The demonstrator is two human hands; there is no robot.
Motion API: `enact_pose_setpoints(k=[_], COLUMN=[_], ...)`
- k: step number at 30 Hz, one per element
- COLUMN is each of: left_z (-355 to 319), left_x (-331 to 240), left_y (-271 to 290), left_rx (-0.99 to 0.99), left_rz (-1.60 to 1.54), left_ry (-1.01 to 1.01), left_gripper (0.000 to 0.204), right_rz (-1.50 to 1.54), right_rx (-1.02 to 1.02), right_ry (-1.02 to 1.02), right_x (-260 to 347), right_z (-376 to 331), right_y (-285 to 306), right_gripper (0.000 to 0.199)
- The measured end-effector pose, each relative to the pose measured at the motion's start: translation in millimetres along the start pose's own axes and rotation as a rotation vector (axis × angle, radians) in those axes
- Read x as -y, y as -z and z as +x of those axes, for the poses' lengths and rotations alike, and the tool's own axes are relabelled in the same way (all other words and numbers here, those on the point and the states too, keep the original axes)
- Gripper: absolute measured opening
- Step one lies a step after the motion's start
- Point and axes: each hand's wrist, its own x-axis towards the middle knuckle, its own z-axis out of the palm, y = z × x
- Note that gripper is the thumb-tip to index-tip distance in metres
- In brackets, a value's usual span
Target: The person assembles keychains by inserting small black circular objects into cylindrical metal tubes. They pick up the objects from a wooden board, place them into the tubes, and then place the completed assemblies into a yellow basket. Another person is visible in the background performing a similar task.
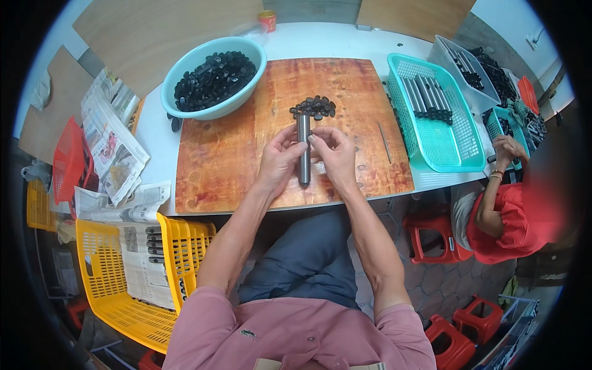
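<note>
Both my hands are closed around a dark grey metal tube (304,163), which stands nearly lengthwise away from me above the brown wooden board (216,176). My left hand (279,159) grips its left side with thumb and fingers. From the right, my right hand (336,157) pinches the tube near its upper part. Whether a small black piece sits between those fingertips cannot be made out. Just beyond the tube's far end lies a small pile of black plastic caps (317,106). A thin metal rod (385,143) rests on the board to the right.
A pale blue basin (231,102) full of black pieces stands back left. At right, a teal basket (459,151) holds several grey tubes beside a clear bin (487,86). A yellow crate (102,259) lined with newspaper is lower left. A co-worker's hands (509,148) are far right.
</note>
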Motion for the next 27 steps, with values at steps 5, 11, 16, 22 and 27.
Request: enact_pose_setpoints(k=[5, 11, 16, 22, 27], left_z=[2.1, 3.3, 5.2, 7.0, 6.9], left_x=[0.4, -8.7, -8.0, -2.1, -4.9], left_y=[2.6, 5.8, 6.7, 13.6, 10.9], left_rx=[-0.012, -0.020, -0.012, 0.011, -0.006], left_rz=[-0.001, -0.141, -0.207, -0.202, -0.164], left_ry=[-0.004, 0.126, 0.174, 0.170, 0.166], left_gripper=[0.052, 0.040, 0.036, 0.036, 0.036], right_rz=[0.005, -0.441, -1.120, -0.839, -0.923], right_rx=[0.064, 0.004, 0.311, 0.102, -0.026], right_ry=[-0.098, 0.094, 0.663, 0.214, 0.122], right_x=[6.7, 16.2, 12.7, 10.2, 11.4], right_z=[1.8, 0.8, 11.4, 8.7, -1.4], right_y=[4.6, 14.3, 45.7, 51.9, 29.2], right_gripper=[0.018, 0.019, 0.020, 0.021, 0.025])
